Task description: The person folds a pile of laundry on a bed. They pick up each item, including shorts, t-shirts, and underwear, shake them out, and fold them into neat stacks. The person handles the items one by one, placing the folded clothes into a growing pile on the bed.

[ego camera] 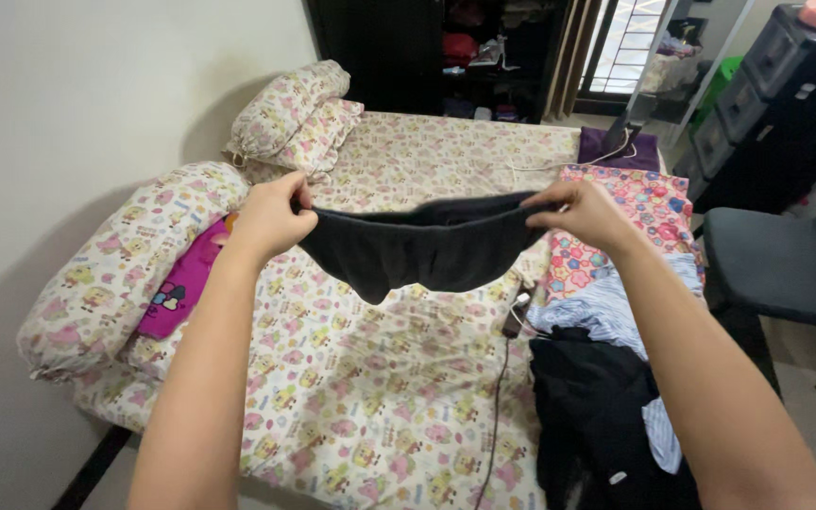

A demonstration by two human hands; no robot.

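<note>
A small black garment point(419, 247) hangs stretched in the air above the bed point(370, 397). My left hand point(271, 217) pinches its left end and my right hand point(583, 212) pinches its right end. The cloth sags in the middle between both hands. Below it lies the patterned cream bedsheet.
A pile of clothes point(606, 378), dark and striped blue, lies on the bed's right side with a bright floral cloth point(649, 212) behind it. Pillows point(295, 113) and a bolster point(125, 264) line the left wall. A dark cable point(501, 397) crosses the sheet. A grey chair point(786, 264) and black drawers point(776, 104) stand right.
</note>
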